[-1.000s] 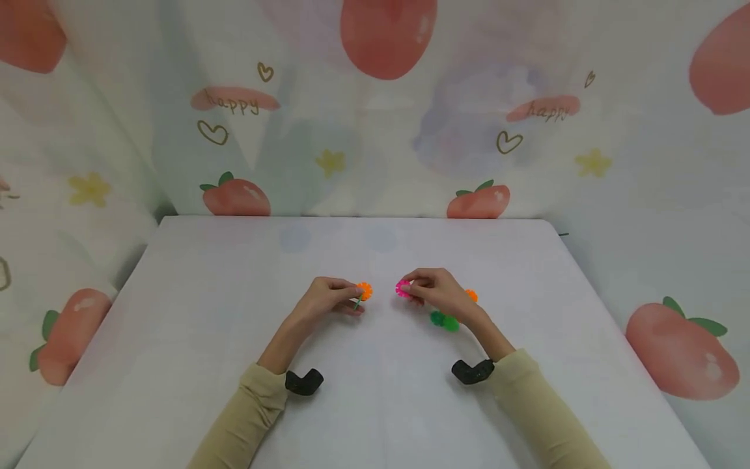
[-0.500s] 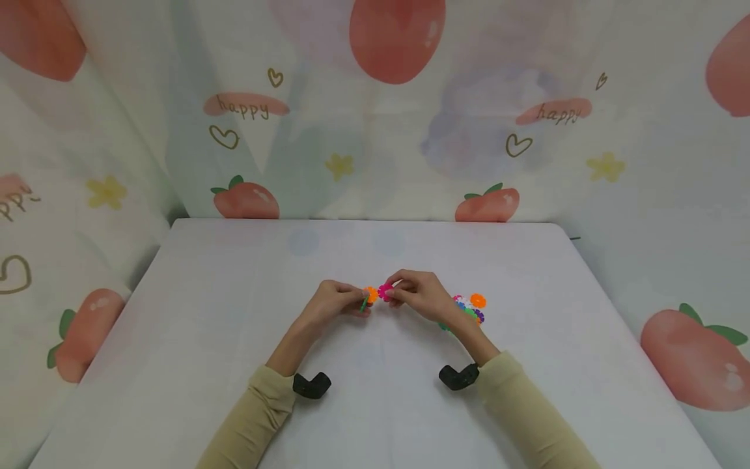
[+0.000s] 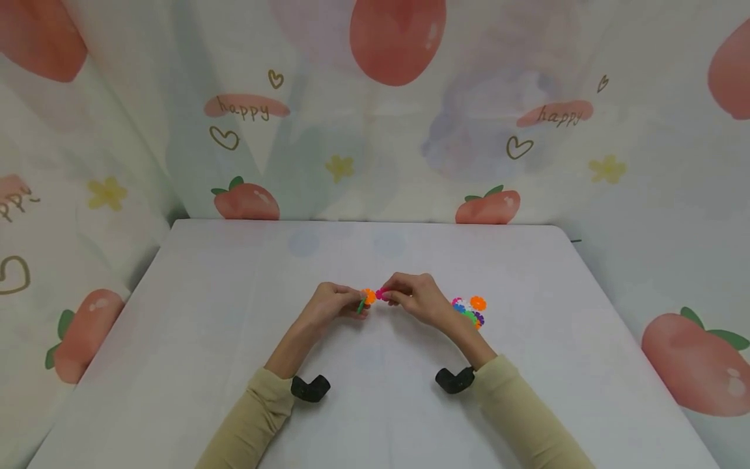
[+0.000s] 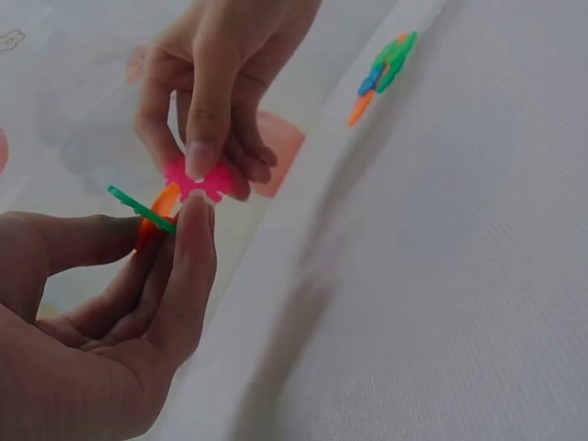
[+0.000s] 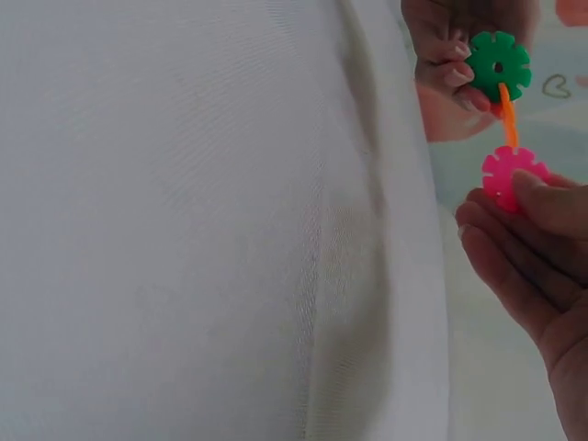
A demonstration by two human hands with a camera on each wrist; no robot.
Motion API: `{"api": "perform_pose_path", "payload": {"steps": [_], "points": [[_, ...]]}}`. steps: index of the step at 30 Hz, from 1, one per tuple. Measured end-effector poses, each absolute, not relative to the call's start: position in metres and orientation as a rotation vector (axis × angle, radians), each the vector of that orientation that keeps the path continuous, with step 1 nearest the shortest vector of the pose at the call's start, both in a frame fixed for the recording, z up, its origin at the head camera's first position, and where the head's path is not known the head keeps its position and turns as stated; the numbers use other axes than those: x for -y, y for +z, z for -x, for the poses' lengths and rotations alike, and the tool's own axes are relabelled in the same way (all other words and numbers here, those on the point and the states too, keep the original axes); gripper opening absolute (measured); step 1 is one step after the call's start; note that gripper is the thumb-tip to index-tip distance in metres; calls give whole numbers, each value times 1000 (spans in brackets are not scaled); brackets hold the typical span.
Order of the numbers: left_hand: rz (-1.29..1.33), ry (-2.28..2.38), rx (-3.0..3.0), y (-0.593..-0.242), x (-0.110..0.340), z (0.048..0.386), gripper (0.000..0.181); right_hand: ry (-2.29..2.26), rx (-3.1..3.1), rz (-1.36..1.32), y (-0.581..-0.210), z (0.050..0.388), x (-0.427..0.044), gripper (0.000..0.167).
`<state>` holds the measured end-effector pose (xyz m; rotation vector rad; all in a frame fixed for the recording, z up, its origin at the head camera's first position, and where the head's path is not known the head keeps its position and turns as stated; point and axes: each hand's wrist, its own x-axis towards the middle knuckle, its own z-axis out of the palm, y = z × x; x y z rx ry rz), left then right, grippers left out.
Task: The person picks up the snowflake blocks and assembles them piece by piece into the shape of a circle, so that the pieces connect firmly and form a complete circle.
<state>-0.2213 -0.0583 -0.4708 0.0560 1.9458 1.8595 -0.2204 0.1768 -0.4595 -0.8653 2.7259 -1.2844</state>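
Note:
Between thumb and fingers, my left hand [image 3: 333,303] pinches an orange notched plastic disc [image 5: 510,119]. A green notched disc [image 5: 487,73] crosses that orange one at an angle, joined to it at the slots. Facing it, my right hand [image 3: 418,297] pinches a pink notched disc [image 5: 503,176] by its edge. In the right wrist view the pink disc's rim meets the orange disc's end. From the left wrist view, the pink disc [image 4: 200,182] touches the left fingertips too; how deep the slots sit together cannot be told. Both hands are above the table.
On the white-covered table [image 3: 234,260], a small pile of notched discs [image 3: 467,314] in several colours lies right of the right hand. An orange disc [image 3: 478,303] lies at its far edge. Printed cloth walls [image 3: 375,143] stand at the back and sides.
The right hand has moved left with the pink disc, closing the gap to the orange disc. The pink disc has turned more edge-on. The pile on the right is less covered.

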Motion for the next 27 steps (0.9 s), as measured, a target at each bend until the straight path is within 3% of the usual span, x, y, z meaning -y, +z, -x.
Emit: {"api": "perform_pose_path", "payload": {"steps": [12, 27], "points": [[-39, 1872, -1923, -468, 55, 220, 27, -1289, -2784, 1088, -457, 225, -171, 10], [-74, 1828, -1875, -471, 55, 224, 26, -1326, -2566, 748, -456, 232, -182, 15]]}}
